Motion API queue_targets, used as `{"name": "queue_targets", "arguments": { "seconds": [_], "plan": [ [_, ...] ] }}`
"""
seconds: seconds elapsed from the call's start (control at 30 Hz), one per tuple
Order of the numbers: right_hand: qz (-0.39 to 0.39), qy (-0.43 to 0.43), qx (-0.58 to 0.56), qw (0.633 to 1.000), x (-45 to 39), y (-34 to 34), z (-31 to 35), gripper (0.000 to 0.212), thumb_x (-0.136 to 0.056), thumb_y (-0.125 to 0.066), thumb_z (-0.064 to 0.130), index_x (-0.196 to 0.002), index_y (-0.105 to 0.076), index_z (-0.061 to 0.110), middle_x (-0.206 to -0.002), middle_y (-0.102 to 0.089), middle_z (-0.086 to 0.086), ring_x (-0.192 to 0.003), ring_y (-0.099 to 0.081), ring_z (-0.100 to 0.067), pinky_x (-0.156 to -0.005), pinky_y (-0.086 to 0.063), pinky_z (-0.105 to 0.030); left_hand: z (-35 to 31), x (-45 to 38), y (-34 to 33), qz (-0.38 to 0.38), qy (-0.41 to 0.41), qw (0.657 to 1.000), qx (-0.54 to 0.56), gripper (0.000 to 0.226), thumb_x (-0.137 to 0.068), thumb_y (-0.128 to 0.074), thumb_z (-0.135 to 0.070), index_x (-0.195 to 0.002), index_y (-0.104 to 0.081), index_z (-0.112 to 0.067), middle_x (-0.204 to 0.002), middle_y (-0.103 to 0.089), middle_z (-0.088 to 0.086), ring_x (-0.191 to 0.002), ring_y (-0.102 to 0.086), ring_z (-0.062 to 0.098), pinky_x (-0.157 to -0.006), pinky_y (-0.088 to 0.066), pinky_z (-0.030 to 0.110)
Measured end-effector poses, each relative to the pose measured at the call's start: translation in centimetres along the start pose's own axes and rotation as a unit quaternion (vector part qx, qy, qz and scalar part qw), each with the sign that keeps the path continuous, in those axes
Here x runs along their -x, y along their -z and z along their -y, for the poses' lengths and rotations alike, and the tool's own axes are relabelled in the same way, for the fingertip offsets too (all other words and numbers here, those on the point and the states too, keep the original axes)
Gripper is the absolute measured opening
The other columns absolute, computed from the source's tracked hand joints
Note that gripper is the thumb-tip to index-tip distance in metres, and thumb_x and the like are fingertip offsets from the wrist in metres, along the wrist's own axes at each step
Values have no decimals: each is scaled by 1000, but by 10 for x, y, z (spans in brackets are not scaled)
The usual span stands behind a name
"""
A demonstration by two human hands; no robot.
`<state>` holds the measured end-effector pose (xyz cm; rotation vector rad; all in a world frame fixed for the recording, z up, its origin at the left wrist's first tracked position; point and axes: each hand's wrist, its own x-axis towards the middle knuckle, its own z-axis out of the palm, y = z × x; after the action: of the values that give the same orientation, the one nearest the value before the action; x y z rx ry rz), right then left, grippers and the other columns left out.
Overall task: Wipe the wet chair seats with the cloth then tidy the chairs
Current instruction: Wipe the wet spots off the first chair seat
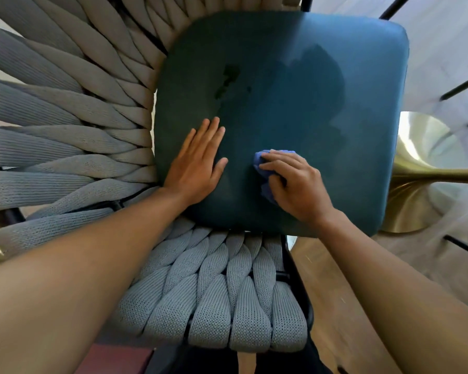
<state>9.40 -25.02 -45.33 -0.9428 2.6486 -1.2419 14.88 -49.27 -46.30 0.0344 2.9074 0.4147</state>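
Nearest you, the grey woven rope band [227,300] of the chair wraps round the near edge of the seat, and both your forearms reach over it, so you are leaning in across the chair's side or back rather than standing in front of it. Your left hand [197,163] lies flat on the teal seat cushion [295,103], fingers straight and only slightly spread, holding nothing; pressed down like that it most likely steadies the cushion so it does not slide under the rubbing. Just beside it, your right hand [295,182] has its fingers curled over the bunched blue cloth [265,171], which shows at the fingertips and under the palm and sits against the near middle of the seat. Bunching it gives you 1 thick pad to press with, though it offers less wiping face than a flat fold would. Further out, dark wet blotches [227,79] remain on the far left part of the cushion, well apart from the cloth, so this seat looks only partly wiped and your next strokes should carry the cloth up toward them. The broad darker patch [319,87] on the far right could be damp or shadow; I cannot tell which. Beyond the seat's right edge a brass-coloured base [416,168] stands on the floor.
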Motion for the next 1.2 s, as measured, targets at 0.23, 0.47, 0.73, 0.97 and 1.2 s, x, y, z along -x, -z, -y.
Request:
{"name": "queue_targets", "arguments": {
  "seconds": [0.23, 0.47, 0.73, 0.97, 1.2],
  "plan": [
    [64, -58, 128, 988, -91, -10, -1, 48, -85, -52, 31, -128, -65, 13, -152, -50, -8, -150, -30, -31, -123, -15, -56, 26, -30, 8, -20, 67, 996, -53, 69, -107, -28, -44, -160, -8, -5, -168, -2, 13, -156, 1, 26, -126, -6, 47],
    [81, -150, 237, 956, -82, -63, 3, 66, -94, -42, 24, -152, -32, -7, -163, -19, -27, -152, -12, -46, -124, -12, -57, 35, -42, -9, -13, 87, 994, -63, 70, -107, -21, -44, -159, -5, -1, -167, 1, 18, -155, 2, 30, -126, -5, 48],
    [185, 26, 105, 977, -87, -22, -1, 54, -96, -43, 19, -143, -48, -8, -156, -36, -28, -149, -26, -43, -126, -15, -46, 38, -42, -4, -48, 63, 997, -15, 68, -107, -29, -40, -159, -9, -1, -167, -3, 18, -156, -1, 29, -126, -8, 48],
    [110, -93, 144, 979, -192, -53, -18, 62, -103, -37, 24, -157, -22, -3, -165, -10, -27, -153, -3, -44, -126, -4, -48, 41, -47, -8, -66, 80, 995, -11, 66, -107, -27, -40, -158, -14, 1, -167, -6, 18, -156, -2, 28, -126, -8, 48],
    [182, 32, 141, 973, -160, -79, -4, 55, -94, -42, 14, -144, -47, -7, -156, -37, -27, -149, -26, -46, -124, -19, -53, 45, -46, -7, -69, 68, 995, 21, 60, -105, -31, -24, -157, -17, 2, -167, -9, 19, -155, -6, 29, -126, -7, 47]
  ]
}}
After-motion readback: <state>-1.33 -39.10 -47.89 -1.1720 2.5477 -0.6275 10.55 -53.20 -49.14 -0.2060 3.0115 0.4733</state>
